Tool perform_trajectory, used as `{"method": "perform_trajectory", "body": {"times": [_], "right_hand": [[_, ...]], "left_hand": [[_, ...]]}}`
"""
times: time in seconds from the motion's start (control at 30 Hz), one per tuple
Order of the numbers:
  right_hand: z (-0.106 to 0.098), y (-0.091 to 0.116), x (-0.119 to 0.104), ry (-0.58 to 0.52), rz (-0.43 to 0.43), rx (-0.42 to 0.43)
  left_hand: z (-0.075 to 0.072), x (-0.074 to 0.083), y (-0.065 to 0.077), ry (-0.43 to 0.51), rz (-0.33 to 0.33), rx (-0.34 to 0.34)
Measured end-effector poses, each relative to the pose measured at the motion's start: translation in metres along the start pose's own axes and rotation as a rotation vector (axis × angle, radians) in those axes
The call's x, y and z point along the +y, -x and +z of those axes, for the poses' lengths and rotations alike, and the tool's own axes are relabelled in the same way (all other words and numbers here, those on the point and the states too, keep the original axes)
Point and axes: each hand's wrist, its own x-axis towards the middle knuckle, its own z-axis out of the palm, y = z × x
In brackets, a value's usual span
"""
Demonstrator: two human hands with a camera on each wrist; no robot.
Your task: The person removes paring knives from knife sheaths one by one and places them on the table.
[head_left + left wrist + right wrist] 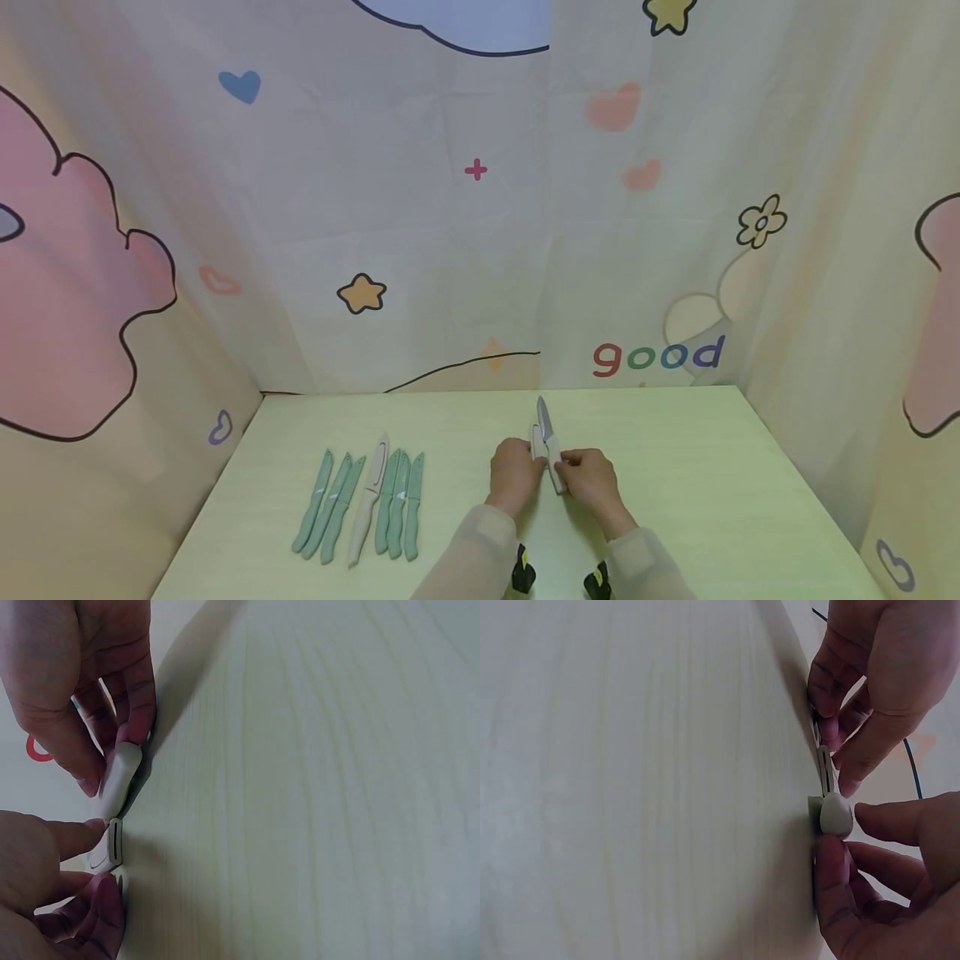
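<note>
A white-handled knife (553, 462) points away from me over the right half of the table, its grey blade bare. My right hand (592, 479) pinches its handle between thumb and fingers. Beside the blade, on its left, a white blade sheath (536, 442) is held by my left hand (516, 475). The left wrist view shows the slot in the end of the sheath (115, 840), close to the rounded handle end (124, 772). In the right wrist view the handle's butt (836, 816) lies between my right thumb and fingers.
On the left of the table (712, 500) several green sheathed knives (341, 508) lie in a row. One longer white sheathed knife (367, 504) lies among them. A printed cloth curtain (450, 233) surrounds the table at the back and sides.
</note>
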Motion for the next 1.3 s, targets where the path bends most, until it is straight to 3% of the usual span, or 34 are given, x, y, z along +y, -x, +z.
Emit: {"method": "perform_trajectory", "body": {"times": [0.33, 0.63, 0.93, 1.3], "right_hand": [[-0.005, 0.011, -0.006, -0.029, -0.02, 0.046], [-0.007, 0.027, -0.02, -0.29, 0.028, 0.031], [-0.004, 0.042, -0.033, -0.503, 0.042, -0.029], [0.005, 0.063, -0.042, -0.643, 0.057, -0.125]], "left_hand": [[-0.013, 0.001, 0.013, 0.053, 0.048, 0.03], [-0.032, 0.001, 0.027, 0.07, 0.085, 0.054], [-0.06, 0.001, 0.047, 0.127, 0.119, 0.033], [-0.09, -0.025, 0.069, 0.112, 0.126, 0.004]]}}
